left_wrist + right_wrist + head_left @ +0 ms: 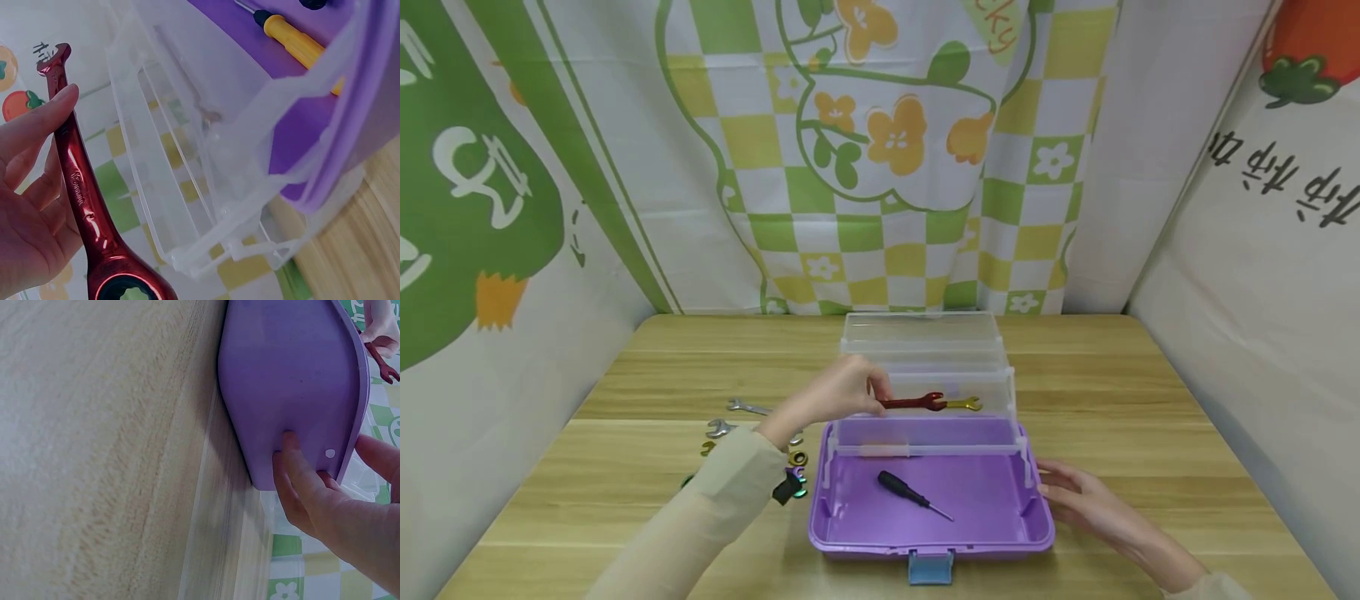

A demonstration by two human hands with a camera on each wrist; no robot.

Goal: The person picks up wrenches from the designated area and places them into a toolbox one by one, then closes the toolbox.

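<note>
My left hand [850, 389] pinches a red ratchet combination wrench [917, 402] between thumb and fingers, above the raised clear trays of a purple toolbox [865, 546]. In the left wrist view the red wrench [84, 184] slants across, its ring end lowest. A gold wrench [970, 403] shows beyond it, at the clear tray [1003, 433]. My right hand [1086, 504] touches the toolbox's right side. In the right wrist view its fingers rest on the outer wall, thumb at the rim. Inside the toolbox lie a black screwdriver [904, 489] and a yellow-handled screwdriver [294, 40].
Left of the toolbox, several wrenches [721, 428] lie on the wooden table [595, 467], partly hidden by my left sleeve. A black object [787, 487] is near them. The toolbox's blue latch [930, 568] hangs at the front. A printed curtain [895, 250] stands behind the table.
</note>
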